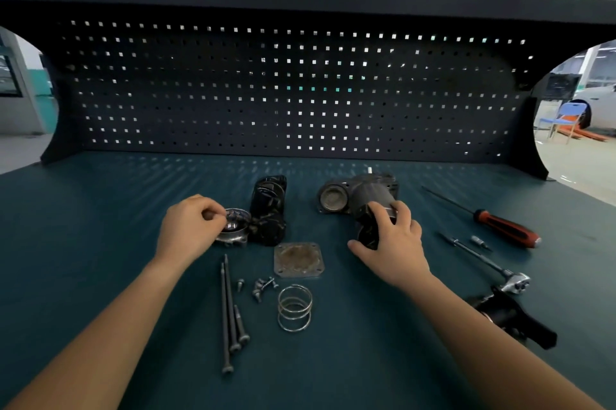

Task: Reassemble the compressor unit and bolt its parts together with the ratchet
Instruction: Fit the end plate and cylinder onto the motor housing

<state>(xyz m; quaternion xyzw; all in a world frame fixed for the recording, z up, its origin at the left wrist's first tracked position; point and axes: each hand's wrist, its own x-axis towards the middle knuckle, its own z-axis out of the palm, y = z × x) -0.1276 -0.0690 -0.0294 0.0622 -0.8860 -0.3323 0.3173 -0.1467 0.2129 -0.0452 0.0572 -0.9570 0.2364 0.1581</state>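
Both grips are full on the tabletop (pixel 100 209): left hand (pixel 191 226) pinches the round metal disc (pixel 235 226), right hand (pixel 393 239) wraps the compressor housing (pixel 363 196), best steadied before seating parts squarely.

Head-worn camera looks forward and down, close over the bench (pixel 100 226), facing its pegboard (pixel 300 93).

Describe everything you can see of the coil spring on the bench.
The coil spring is bare shiny wire, steel by its look, with a few wide, open turns. It rests loose on the teal bench, just nearer the person than the square cover plate and right of the small screws. Nothing else touches it.
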